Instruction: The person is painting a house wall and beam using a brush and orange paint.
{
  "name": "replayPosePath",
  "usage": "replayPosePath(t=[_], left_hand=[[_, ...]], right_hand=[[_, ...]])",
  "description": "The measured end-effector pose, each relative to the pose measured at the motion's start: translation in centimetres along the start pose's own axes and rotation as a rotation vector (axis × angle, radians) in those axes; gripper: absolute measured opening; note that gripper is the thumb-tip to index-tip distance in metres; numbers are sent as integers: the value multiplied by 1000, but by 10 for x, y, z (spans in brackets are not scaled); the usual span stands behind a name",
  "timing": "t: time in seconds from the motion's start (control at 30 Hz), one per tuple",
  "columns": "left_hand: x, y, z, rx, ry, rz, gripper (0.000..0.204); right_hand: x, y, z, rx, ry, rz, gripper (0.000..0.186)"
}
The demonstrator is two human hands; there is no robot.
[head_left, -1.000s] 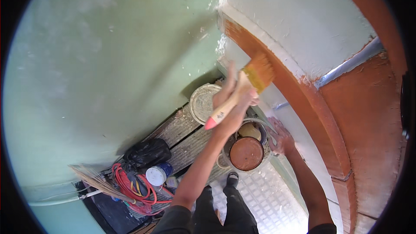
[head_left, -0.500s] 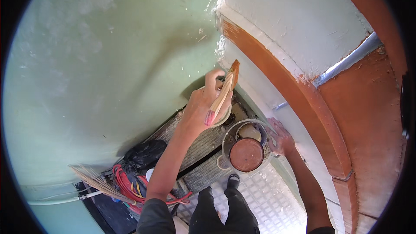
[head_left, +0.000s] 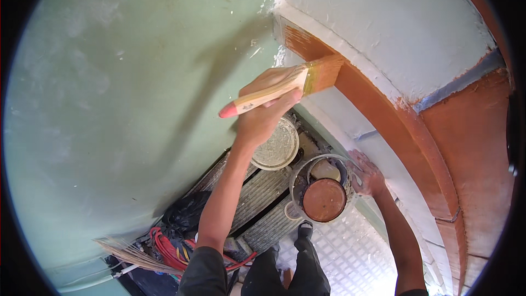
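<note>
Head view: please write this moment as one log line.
left hand: holds paintbrush | bristles: at orange-brown band | right hand: at bucket rim

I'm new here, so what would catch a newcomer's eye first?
The wide paintbrush with a pale wooden, red-tipped handle, upper centre, in the left hand, its bristles at a curved orange-brown band. Below it, to the right, a round grey bucket holds a round, brown-topped container, the right hand beside it.
</note>
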State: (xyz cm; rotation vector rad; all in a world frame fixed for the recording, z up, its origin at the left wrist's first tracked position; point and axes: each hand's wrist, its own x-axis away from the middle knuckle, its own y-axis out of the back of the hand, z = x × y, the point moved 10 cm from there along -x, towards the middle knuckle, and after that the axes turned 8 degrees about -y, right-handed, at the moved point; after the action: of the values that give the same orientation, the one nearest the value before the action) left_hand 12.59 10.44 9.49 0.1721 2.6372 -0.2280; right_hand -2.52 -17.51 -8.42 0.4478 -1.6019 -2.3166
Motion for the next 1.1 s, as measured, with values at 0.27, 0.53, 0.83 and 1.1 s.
replayPosePath(t=[0.27, 0.53, 0.83, 1.1], left_hand=[[-24, -5, -7, -284, -400, -118, 17], [-28, 42, 1, -488, -555, -535, 17], [-19, 8, 0, -517, -657, -526, 13], [8, -32, 19, -109, -273, -165, 13]], right_hand=[[-1, -2, -1, 17, -32, 19, 47], [-5, -1, 2, 30, -15, 1, 45], [-5, 2, 3, 23, -16, -9, 43], [-1, 0, 0, 33, -12, 6, 44]])
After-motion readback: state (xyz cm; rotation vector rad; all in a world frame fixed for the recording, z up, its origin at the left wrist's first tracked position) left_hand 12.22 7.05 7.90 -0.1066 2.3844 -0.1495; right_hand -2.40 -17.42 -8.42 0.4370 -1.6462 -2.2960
